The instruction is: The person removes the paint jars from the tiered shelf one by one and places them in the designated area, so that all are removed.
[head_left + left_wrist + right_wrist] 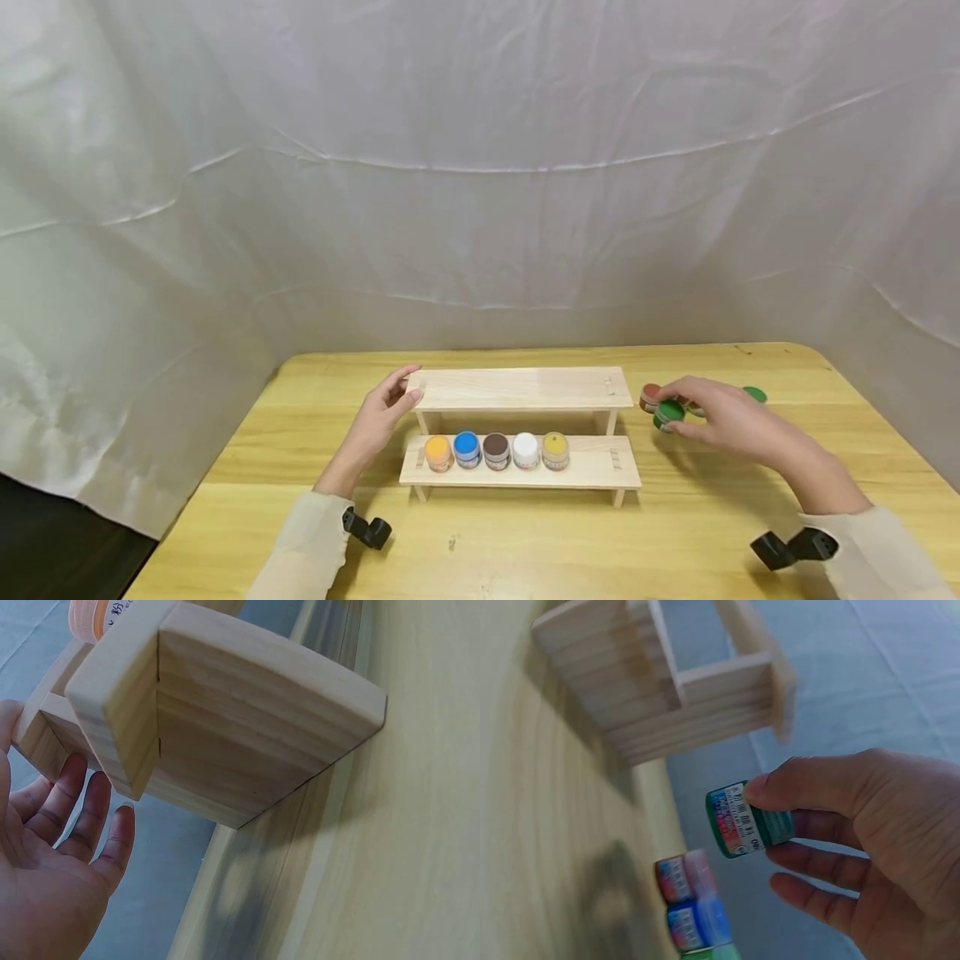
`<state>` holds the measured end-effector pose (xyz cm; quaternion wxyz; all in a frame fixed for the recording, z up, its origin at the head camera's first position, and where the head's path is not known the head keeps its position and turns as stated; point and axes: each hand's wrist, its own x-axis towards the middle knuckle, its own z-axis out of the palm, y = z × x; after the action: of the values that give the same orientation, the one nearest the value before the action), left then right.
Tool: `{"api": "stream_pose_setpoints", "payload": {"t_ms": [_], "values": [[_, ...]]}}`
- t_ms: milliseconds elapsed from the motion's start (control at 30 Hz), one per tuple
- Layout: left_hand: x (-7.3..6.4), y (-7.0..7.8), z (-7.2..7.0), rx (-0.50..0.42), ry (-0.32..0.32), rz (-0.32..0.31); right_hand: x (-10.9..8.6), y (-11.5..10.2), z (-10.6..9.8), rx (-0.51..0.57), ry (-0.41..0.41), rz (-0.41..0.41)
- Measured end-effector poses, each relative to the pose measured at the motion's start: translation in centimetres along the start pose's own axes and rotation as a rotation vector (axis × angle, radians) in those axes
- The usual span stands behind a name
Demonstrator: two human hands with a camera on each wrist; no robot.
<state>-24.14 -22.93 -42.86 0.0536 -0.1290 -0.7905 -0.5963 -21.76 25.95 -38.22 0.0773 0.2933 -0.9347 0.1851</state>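
Observation:
A two-tier wooden rack point(517, 387) stands mid-table. My left hand point(381, 414) grips the left end of its upper tier, thumb at the front; in the left wrist view the other fingers point(94, 814) curl loosely beside the wood. Between thumb and fingers, my right hand point(738, 421) pinches a green paint jar point(739, 821), held above the table right of the rack. On the lower tier, orange point(438, 452), blue point(467, 450), brown point(496, 451), white point(525, 451) and yellow point(555, 451) paint jars form a row.
Behind my right hand stands a red paint jar point(649, 397); a green lid point(754, 393) shows beyond the hand. The right wrist view shows a blue jar point(697, 925) and another green one point(711, 952) beside it. A pale curtain point(480, 233) hangs behind the table.

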Motion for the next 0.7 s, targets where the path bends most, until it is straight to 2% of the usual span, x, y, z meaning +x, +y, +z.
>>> {"api": "stream_pose_setpoints", "payload": {"t_ms": [267,400,567,700], "values": [[0.1,0.2,-0.1,-0.011,-0.011,-0.015,0.6,2.0,1.4,0.024,0.006,0.000],[0.1,0.2,-0.2,-0.002,-0.006,-0.009,0.9,2.4,1.9,0.022,0.018,-0.002],[0.2,0.1,-0.1,-0.005,-0.008,-0.004,1.1,2.7,2.7,0.027,-0.003,0.011],[0.1,0.2,0.0,-0.023,-0.012,-0.014,1.2,3.3,3.4,0.010,-0.001,-0.015]]}}
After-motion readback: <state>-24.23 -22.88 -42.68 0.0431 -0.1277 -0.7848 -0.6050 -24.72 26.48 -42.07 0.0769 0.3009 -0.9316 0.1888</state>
